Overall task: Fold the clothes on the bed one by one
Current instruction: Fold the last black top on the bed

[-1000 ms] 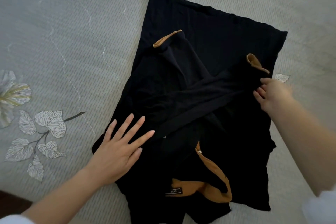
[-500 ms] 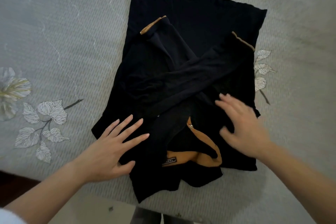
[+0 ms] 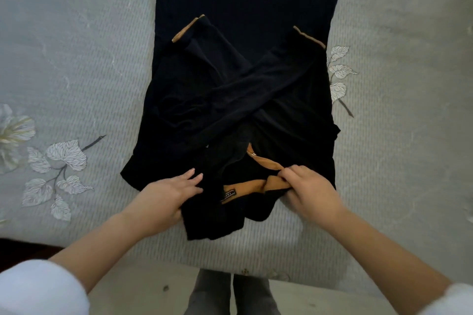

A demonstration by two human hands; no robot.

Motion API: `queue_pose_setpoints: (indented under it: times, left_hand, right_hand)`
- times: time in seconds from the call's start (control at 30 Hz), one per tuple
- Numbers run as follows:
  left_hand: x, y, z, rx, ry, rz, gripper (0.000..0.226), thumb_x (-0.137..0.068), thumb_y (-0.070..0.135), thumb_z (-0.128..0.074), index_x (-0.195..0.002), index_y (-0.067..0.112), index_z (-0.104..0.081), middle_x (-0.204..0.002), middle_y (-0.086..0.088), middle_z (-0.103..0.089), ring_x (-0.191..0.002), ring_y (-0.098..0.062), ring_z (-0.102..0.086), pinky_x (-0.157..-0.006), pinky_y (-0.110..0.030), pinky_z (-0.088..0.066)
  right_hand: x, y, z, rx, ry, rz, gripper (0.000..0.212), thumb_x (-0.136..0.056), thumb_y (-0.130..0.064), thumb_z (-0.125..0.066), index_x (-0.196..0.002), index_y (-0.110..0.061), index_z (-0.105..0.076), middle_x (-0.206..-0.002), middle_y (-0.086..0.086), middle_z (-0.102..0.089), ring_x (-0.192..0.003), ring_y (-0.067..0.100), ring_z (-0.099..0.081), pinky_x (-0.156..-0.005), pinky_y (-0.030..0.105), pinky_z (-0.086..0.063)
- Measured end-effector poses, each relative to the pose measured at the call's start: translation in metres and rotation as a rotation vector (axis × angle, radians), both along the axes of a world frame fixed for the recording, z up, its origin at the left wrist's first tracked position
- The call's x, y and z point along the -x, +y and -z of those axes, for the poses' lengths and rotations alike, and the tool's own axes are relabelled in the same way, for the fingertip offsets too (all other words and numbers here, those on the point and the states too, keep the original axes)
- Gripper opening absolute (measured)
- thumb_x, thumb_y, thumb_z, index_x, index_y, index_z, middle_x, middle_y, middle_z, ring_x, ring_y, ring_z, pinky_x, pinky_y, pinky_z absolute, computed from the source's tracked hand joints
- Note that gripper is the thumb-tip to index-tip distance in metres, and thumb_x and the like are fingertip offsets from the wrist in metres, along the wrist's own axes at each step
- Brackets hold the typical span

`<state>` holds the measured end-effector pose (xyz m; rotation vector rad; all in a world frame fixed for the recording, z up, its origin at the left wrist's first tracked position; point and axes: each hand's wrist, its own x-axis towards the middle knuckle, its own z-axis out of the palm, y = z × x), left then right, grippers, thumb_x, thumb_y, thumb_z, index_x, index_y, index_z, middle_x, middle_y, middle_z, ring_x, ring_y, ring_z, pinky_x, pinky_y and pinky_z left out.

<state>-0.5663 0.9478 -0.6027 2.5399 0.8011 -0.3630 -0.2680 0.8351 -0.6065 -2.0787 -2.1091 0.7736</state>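
Note:
A black top with tan collar and cuff trim lies flat on the bed, hem away from me. Its two sleeves are crossed over the body, tan cuffs at left and right. My left hand grips the near left shoulder edge of the top, fingers on the fabric. My right hand pinches the tan collar at the near right. A small label shows between my hands.
The grey bedspread with white leaf and flower prints spreads all around the top. The bed's near edge runs just below my forearms, with pale floor and my grey-trousered legs beneath.
Both hands moved toward me to the collar end. The left went from flat on the fabric to gripping the shoulder edge; the right came from the far right cuff to grip the collar.

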Motion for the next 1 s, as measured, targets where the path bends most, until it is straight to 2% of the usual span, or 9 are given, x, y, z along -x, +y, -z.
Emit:
queue_pose_setpoints:
  times: [0.07, 0.17, 0.27, 0.37, 0.5, 0.63, 0.77, 0.87, 1.0]
  left_hand:
    - [-0.012, 0.013, -0.017, 0.235, 0.085, -0.225, 0.028, -0.076, 0.015, -0.055, -0.094, 0.026, -0.073, -0.096, 0.006, -0.073, -0.095, -0.011, -0.067, -0.080, -0.029, -0.055]
    - [-0.028, 0.029, -0.033, 0.555, 0.170, -0.361, 0.023, -0.075, 0.007, -0.054, -0.053, 0.012, -0.051, -0.049, -0.001, -0.051, -0.046, -0.015, -0.047, -0.049, -0.030, -0.036]
    - [-0.039, 0.017, -0.048, 0.785, 0.318, -0.394, 0.021, -0.068, 0.011, -0.056, -0.050, 0.018, -0.049, -0.048, 0.003, -0.046, -0.044, -0.013, -0.042, -0.047, -0.025, -0.031]
    - [-0.047, -0.009, -0.060, 1.037, 0.526, -0.247, 0.003, -0.057, 0.017, -0.056, -0.058, 0.020, -0.058, -0.063, -0.001, -0.055, -0.060, -0.018, -0.052, -0.055, -0.026, -0.038]
    - [-0.050, -0.011, -0.069, 1.294, 0.586, -0.272, 0.013, -0.059, 0.016, -0.059, -0.067, 0.024, -0.065, -0.073, 0.000, -0.060, -0.070, -0.017, -0.056, -0.060, -0.026, -0.040]
    - [-0.052, 0.042, -0.074, 1.201, 0.405, -0.535, 0.020, -0.063, 0.007, -0.060, -0.083, 0.010, -0.059, -0.072, -0.007, -0.061, -0.071, -0.025, -0.061, -0.056, -0.026, -0.042]
    - [-0.074, 0.125, -0.093, 1.124, 0.117, -0.711, 0.023, -0.048, 0.003, -0.061, -0.069, 0.007, -0.053, -0.063, -0.010, -0.056, -0.054, -0.019, -0.058, -0.045, -0.020, -0.043]
    - [-0.094, 0.183, -0.093, 0.850, -0.151, -0.831, 0.033, -0.042, 0.020, -0.066, -0.071, 0.012, -0.051, -0.065, -0.004, -0.048, -0.055, -0.014, -0.048, -0.050, -0.024, -0.037]
    - [-0.102, 0.206, -0.053, 0.265, -0.433, -1.051, 0.031, -0.086, 0.023, -0.058, -0.117, 0.019, -0.057, -0.100, 0.003, -0.060, -0.090, -0.013, -0.056, -0.073, -0.023, -0.041]
  right_hand:
    - [-0.005, 0.007, -0.012, 0.132, 0.124, 0.123, 0.012, -0.080, -0.012, -0.060, -0.080, -0.017, -0.049, -0.075, -0.005, -0.056, -0.070, 0.017, -0.057, -0.059, 0.029, -0.041]
    - [-0.017, 0.011, -0.029, 0.262, 0.183, 0.082, 0.006, -0.081, -0.016, -0.057, -0.079, -0.020, -0.053, -0.069, -0.006, -0.060, -0.067, 0.014, -0.059, -0.062, 0.032, -0.046]
    - [-0.027, -0.001, -0.039, 0.504, 0.232, -0.012, 0.006, -0.076, -0.017, -0.060, -0.076, -0.023, -0.058, -0.071, -0.008, -0.063, -0.071, 0.008, -0.061, -0.067, 0.030, -0.050]
    - [-0.028, -0.021, -0.045, 0.777, 0.366, -0.025, 0.014, -0.064, -0.021, -0.057, -0.076, -0.022, -0.062, -0.076, -0.005, -0.067, -0.075, 0.009, -0.063, -0.072, 0.031, -0.052]
    - [-0.032, -0.019, -0.059, 1.054, 0.507, 0.015, 0.021, -0.060, -0.017, -0.056, -0.078, -0.015, -0.064, -0.075, -0.002, -0.060, -0.074, 0.014, -0.058, -0.069, 0.031, -0.045]
    - [-0.053, 0.029, -0.071, 0.805, 0.536, 0.187, 0.035, -0.060, -0.015, -0.056, -0.092, -0.007, -0.066, -0.085, 0.006, -0.066, -0.082, 0.017, -0.063, -0.076, 0.031, -0.049]
    - [-0.086, 0.098, -0.078, 0.683, 0.582, 0.428, 0.022, -0.071, -0.010, -0.059, -0.092, -0.013, -0.065, -0.079, -0.001, -0.061, -0.071, 0.011, -0.058, -0.060, 0.020, -0.047]
    - [-0.103, 0.145, -0.073, 0.429, 0.606, 0.636, 0.021, -0.071, -0.016, -0.064, -0.091, -0.022, -0.065, -0.078, -0.002, -0.061, -0.073, 0.014, -0.057, -0.059, 0.020, -0.046]
    - [-0.117, 0.166, -0.048, -0.042, 0.333, 0.902, 0.022, -0.085, -0.026, -0.058, -0.105, -0.017, -0.062, -0.089, 0.001, -0.063, -0.087, 0.020, -0.059, -0.077, 0.027, -0.045]
